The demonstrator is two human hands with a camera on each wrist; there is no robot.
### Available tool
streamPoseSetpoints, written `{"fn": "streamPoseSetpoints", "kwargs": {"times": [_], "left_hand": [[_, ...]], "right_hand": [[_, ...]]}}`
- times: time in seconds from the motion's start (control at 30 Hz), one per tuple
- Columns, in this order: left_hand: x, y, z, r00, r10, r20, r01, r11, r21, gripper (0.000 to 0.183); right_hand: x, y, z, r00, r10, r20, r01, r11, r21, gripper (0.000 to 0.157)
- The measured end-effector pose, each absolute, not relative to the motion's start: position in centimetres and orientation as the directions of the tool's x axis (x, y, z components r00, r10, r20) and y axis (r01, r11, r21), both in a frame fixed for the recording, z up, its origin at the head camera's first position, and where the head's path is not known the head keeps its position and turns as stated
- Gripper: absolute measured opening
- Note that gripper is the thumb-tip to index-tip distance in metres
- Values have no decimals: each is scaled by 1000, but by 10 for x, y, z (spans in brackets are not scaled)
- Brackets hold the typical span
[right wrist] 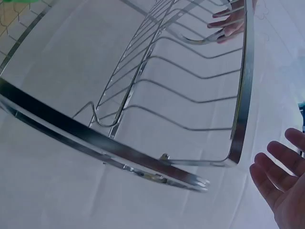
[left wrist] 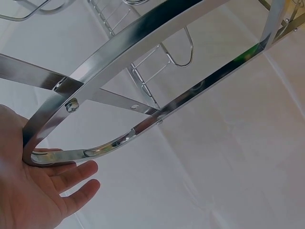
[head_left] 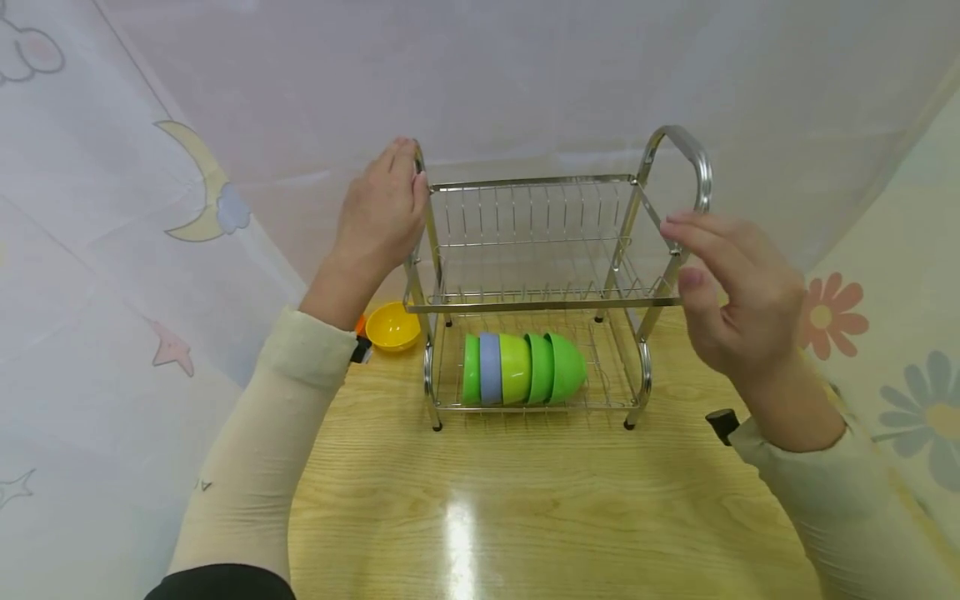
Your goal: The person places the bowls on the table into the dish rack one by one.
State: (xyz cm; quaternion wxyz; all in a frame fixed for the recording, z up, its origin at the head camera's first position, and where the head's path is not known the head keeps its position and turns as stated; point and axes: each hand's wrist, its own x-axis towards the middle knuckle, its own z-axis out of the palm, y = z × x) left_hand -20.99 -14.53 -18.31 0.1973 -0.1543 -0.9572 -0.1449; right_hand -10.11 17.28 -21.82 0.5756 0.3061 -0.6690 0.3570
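A two-tier metal dish rack (head_left: 547, 306) stands upright on the wooden table. My left hand (head_left: 382, 208) rests against the rack's left top handle, its palm at the curved bar and its fingers extended beyond it in the left wrist view. Beside the right top handle (head_left: 701, 171) is my right hand (head_left: 750, 292), fingers straight; the right wrist view shows this hand (right wrist: 286, 176) apart from the metal with nothing in it. On the lower tier several bowls stand on edge in a row: green (head_left: 471, 369), blue (head_left: 491, 369), yellow-green (head_left: 515, 369) and more green (head_left: 567, 369). The upper tier holds nothing.
Left of the rack, a yellow bowl (head_left: 393, 327) sits on the table (head_left: 555, 500), with an orange piece (head_left: 361, 324) partly hidden behind my left wrist. Pale printed curtains (head_left: 525, 75) hang close behind the rack and along both sides.
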Motion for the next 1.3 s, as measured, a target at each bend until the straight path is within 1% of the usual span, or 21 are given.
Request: {"fn": "streamPoseSetpoints", "kwargs": {"times": [0.07, 0.2, 0.3, 0.43, 0.67, 0.9, 1.0, 1.17, 1.3], "left_hand": [[-210, -145, -184, -874, 241, 422, 354, 910, 215, 58], [-210, -145, -185, -870, 245, 427, 360, 908, 213, 58], [-210, -146, -186, -867, 244, 435, 363, 907, 215, 57], [-210, -146, -187, -862, 247, 442, 370, 904, 216, 58], [-209, -145, -190, -853, 269, 448, 389, 899, 201, 59], [-206, -146, -192, -838, 301, 455, 418, 890, 182, 61], [-203, -148, -193, -840, 314, 443, 426, 887, 179, 62], [-199, -152, -194, -836, 333, 436, 444, 878, 180, 63], [-196, -158, -194, -826, 353, 440, 469, 863, 188, 63]], "right_hand": [[-110, 181, -214, -188, 3, 982, -790, 594, -153, 57], [-126, 195, -205, -282, -30, 959, -723, 663, -192, 46], [-139, 205, -201, -345, -52, 937, -668, 715, -206, 43], [-159, 219, -200, -398, -83, 914, -626, 752, -204, 44], [-189, 238, -205, -483, -167, 859, -613, 766, -195, 44], [-200, 248, -209, -579, -156, 800, -587, 761, -276, 43], [-205, 250, -213, -579, -157, 800, -591, 757, -279, 43], [-209, 249, -215, -519, -170, 838, -616, 754, -228, 43], [-211, 245, -216, -490, -145, 860, -623, 748, -229, 40]]}}
